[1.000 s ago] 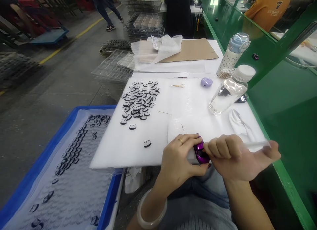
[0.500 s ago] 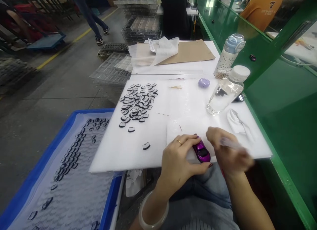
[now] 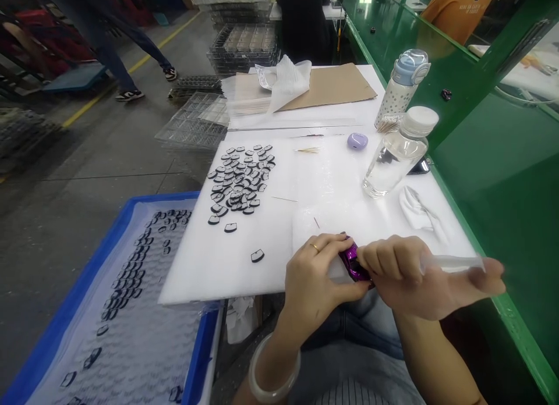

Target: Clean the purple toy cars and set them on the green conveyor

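Observation:
My left hand (image 3: 317, 274) is closed round a small shiny purple toy car (image 3: 351, 263) at the near edge of the white foam board (image 3: 271, 242). My right hand (image 3: 410, 274) is pinched on a thin clear stick-like tool (image 3: 452, 263), with its fingers pressed against the right side of the car. A heap of small black-and-white curved parts (image 3: 240, 178) lies on the board to the far left of my hands. One single part (image 3: 257, 255) lies close to my left hand.
A blue tray (image 3: 126, 312) with rows of the same parts sits at the lower left. A clear bottle (image 3: 395, 155), a dotted bottle (image 3: 399, 88) and a lilac case (image 3: 357, 140) stand at the back right. A green bench wall (image 3: 493, 160) runs along the right. People walk beyond.
My right hand lifted off the car with the tool, then came back against it. The left hand kept hold of the car throughout. A person in the aisle walked to the left.

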{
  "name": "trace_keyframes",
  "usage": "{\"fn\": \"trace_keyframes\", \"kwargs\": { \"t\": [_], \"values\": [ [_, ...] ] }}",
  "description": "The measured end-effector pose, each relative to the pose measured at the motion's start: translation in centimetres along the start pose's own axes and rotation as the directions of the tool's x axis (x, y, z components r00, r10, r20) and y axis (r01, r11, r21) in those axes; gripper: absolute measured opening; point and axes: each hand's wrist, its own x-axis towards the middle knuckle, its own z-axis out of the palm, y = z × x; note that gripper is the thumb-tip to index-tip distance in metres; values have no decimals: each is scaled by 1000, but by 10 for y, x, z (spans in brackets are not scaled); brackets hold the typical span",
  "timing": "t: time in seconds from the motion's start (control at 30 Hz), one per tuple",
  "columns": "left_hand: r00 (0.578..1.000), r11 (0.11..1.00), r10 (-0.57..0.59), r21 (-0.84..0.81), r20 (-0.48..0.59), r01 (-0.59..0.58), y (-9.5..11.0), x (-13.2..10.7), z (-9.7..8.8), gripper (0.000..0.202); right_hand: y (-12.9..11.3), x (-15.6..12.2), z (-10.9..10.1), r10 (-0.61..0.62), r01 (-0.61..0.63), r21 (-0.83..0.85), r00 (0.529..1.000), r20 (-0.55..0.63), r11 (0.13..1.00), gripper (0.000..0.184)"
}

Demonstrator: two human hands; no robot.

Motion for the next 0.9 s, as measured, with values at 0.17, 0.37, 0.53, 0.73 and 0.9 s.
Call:
{"fn": "trace_keyframes", "kwargs": {
  "t": [0.17,0.37,0.53,0.73,0.9],
  "values": [
    [1000,1000,-2,-1,-5,2,1,1,0,50,-1,-2,3,-10,11,13,1000,-8,1000,70],
    [1000,1000,5,5,-7,-5,1,0,1,50,-4,-5,4,-35,34,-52,999,-15,998,68],
    [1000,1000,3,5,-2,-3,-1,-1,1,53,-5,-8,6,-63,59,-100,997,-37,993,70],
    [1000,1000,7,5,-4,-7,0,-1,1,53,-8,-7,10,-66,55,-181,997,-51,982,69],
    [1000,1000,-1,11,19,1,0,-1,0,51,-14,-12,19,-17,-13,-288,995,-102,957,62]
  ]
}}
